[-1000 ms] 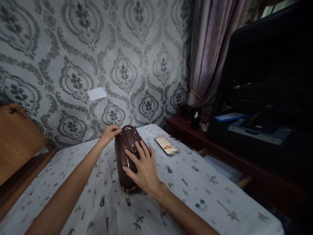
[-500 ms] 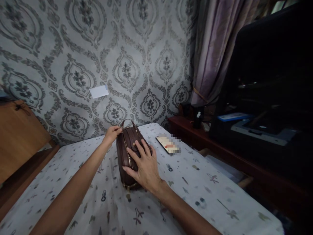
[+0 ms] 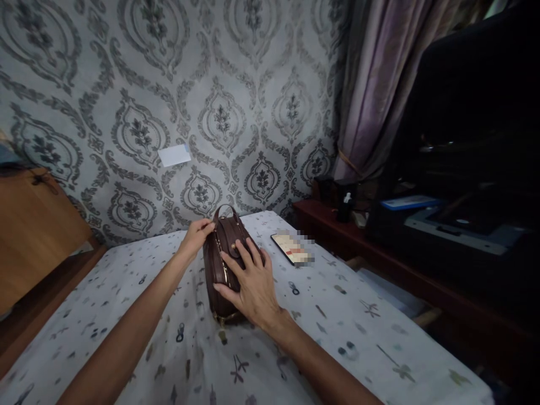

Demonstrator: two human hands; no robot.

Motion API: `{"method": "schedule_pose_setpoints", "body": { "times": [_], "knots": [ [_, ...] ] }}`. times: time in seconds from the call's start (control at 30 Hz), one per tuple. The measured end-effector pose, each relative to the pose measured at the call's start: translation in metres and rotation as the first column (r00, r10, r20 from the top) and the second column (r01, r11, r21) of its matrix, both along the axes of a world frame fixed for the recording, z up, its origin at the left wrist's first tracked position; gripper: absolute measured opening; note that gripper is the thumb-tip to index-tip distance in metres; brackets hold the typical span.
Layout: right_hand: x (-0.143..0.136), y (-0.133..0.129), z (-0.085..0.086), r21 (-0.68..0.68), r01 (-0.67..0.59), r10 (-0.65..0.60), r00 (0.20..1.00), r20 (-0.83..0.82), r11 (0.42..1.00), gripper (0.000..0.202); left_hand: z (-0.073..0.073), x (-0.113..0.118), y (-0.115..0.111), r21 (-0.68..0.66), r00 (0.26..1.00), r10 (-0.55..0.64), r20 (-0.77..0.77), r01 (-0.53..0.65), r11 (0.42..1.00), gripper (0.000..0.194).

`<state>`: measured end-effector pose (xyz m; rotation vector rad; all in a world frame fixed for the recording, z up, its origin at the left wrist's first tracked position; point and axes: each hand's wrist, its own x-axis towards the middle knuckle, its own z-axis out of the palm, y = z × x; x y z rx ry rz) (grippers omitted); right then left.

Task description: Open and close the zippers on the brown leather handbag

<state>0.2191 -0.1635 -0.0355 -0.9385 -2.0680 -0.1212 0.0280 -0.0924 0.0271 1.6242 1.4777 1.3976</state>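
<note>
Bag point(image 3: 228, 233) on patterned sheet point(image 3: 320, 349), mid-scene. Left hand point(image 3: 199, 235) pinches its far left edge; right hand point(image 3: 256, 288), fingers spread, covers its right side. Phone point(image 3: 289, 248) just right, drawer point(image 3: 427, 316) farther right.

The bag point(image 3: 214, 264) is dark brown, smooth and leather-like, with rounded edges. It lies lengthwise, at seven o'clock from the middle of the view, its long axis running roughly from twelve to six. At its twelve o'clock end the handle point(image 3: 226, 206) stands up in an arch. A gold-toned zip point(image 3: 225, 274) runs down the upper face; whether it is fully closed cannot be told. A gold-toned stud point(image 3: 233, 246) sits toward one o'clock on that face.
</note>
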Motion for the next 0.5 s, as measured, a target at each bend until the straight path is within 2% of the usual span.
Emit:
{"method": "schedule_pose_setpoints", "body": {
  "times": [0.33,0.4,0.5],
  "knots": [
    [-0.001,-0.001,-0.002,0.002,0.008,-0.008,1.000,0.018,1.000,0.062,-0.006,0.007,-0.013,0.107,1.000,-0.008,-0.016,0.009,0.994,0.030],
    [0.001,-0.001,-0.002,0.008,-0.011,0.012,1.000,-0.025,1.000,0.058,-0.005,0.009,-0.015,0.115,0.999,0.012,-0.033,-0.008,0.993,0.031],
    [0.007,0.011,0.004,-0.033,-0.035,0.028,0.979,-0.202,0.999,0.045,-0.005,0.014,-0.017,0.117,0.998,0.055,-0.028,-0.051,0.992,0.033]
  ]
}}
